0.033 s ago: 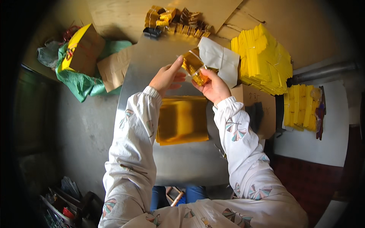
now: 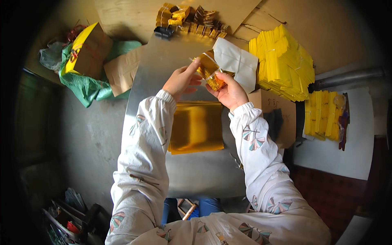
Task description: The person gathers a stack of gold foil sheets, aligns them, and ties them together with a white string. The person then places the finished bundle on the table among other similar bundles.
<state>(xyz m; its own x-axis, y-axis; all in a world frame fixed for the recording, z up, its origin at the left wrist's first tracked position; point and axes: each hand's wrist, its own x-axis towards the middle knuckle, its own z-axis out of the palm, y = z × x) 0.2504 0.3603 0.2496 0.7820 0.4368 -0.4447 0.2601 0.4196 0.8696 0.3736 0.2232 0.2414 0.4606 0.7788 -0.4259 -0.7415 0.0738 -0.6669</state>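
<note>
A small bundle of shiny gold foil paper [image 2: 209, 61], crossed by pale bands, is raised over the far part of the metal table. My right hand [image 2: 232, 93] grips its near right corner, thumb on top and fingers curled underneath. Against the bundle's left edge rests the thumb of my left hand [image 2: 182, 81]; its other fingers are stretched out and apart below. Closer to me, a stack of flat gold sheets [image 2: 197, 127] lies on the table between my forearms. A folded white sheet [image 2: 237, 64] lies just beyond the bundle, to its right.
Gold foil bundles [image 2: 192, 20] sit at the far edge beside a small black object [image 2: 163, 32]. Yellow paper stacks [image 2: 281, 63] stand at the right, with more yellow bundles [image 2: 324, 114] beyond. On the left are a green sack [image 2: 87, 92] and brown cardboard [image 2: 122, 73]. The metal table [image 2: 200, 175] has a rounded front.
My left hand has shifted very slightly to the right, its thumb closer against the gold bundle. My right hand keeps its grip in nearly the same place.
</note>
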